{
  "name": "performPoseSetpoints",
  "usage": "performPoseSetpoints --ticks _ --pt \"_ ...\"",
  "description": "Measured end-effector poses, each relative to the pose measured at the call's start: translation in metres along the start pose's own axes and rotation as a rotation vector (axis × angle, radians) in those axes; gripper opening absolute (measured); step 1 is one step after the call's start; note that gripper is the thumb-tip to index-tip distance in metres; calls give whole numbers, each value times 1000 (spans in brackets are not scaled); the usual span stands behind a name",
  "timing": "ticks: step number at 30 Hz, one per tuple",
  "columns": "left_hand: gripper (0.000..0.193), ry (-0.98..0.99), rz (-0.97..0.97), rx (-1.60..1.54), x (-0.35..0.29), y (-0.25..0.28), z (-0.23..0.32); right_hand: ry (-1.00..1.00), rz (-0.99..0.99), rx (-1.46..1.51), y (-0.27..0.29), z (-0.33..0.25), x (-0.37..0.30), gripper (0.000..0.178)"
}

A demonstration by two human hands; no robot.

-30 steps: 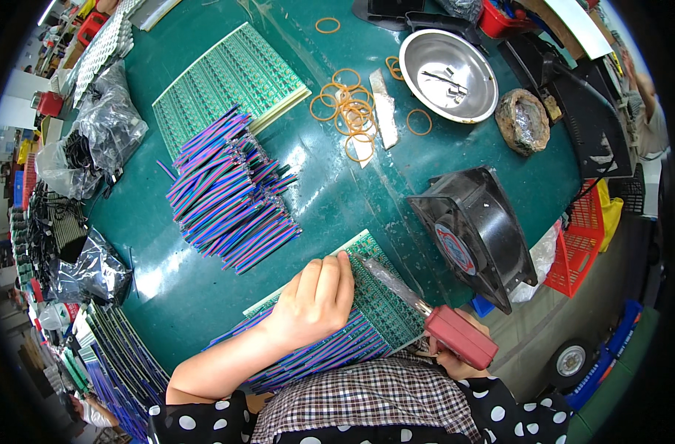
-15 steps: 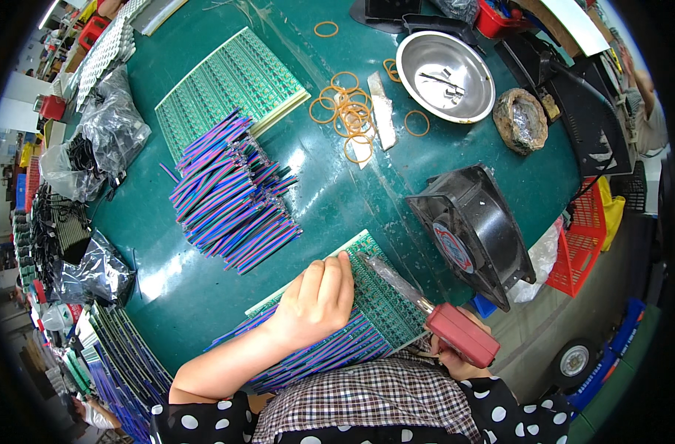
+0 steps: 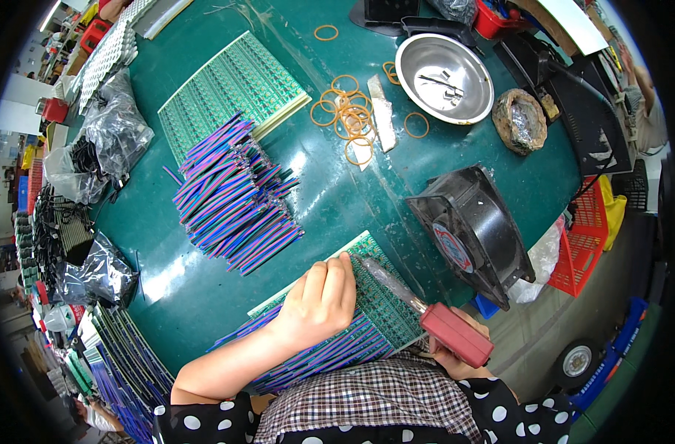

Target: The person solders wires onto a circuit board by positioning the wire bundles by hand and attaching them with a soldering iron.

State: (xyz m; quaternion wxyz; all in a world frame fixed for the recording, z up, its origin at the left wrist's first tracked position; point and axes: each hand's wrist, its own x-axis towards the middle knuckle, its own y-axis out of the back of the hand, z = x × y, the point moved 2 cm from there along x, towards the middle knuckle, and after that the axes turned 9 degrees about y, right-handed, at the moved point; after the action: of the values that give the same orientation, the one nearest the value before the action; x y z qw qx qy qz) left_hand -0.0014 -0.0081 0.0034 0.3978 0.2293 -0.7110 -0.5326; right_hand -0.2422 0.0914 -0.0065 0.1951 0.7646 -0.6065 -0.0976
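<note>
In front of me lies a green circuit board panel [image 3: 388, 305], with a row of purple, blue and dark wires [image 3: 352, 346] across its near part. My left hand [image 3: 319, 303] rests over the board, its fingers closed in a pinch at the far edge; what they hold is hidden. My right hand [image 3: 448, 362] is closed around the red handle of a soldering gun [image 3: 456, 334]. Its grey tip reaches over the board, close to my left fingertips. Beyond the left hand is a pile of cut wires [image 3: 234, 203], partly on a stack of green circuit boards [image 3: 230, 85].
A black fan [image 3: 474, 229] stands right of the board. Further back are rubber bands [image 3: 352, 115], a metal bowl [image 3: 445, 78] with small dark bits and a rough brown dish [image 3: 520, 122]. Plastic bags [image 3: 111, 122] line the left edge; a red crate [image 3: 580, 240] is off the right edge.
The soldering gun and my right hand have shifted slightly left, bringing the tip nearer my left fingertips. My left hand keeps its pinch at nearly the same spot.
</note>
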Motion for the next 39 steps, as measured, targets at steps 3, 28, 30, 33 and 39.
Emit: performPoseSetpoints --ticks 3,28,30,33,39 --pt "25 9 -3 -14 0 -1 0 145 -37 -135 2 2 5 52" --pt "26 11 -16 27 -2 0 3 -157 13 176 1 9 -19 73" --pt "25 6 -18 37 -2 0 3 -165 20 203 0 7 -18 71" --pt "36 46 -23 5 -6 -1 4 -196 92 335 -6 5 -20 71" --pt "29 295 -174 -190 6 26 -9 -257 307 626 -9 9 -31 79"
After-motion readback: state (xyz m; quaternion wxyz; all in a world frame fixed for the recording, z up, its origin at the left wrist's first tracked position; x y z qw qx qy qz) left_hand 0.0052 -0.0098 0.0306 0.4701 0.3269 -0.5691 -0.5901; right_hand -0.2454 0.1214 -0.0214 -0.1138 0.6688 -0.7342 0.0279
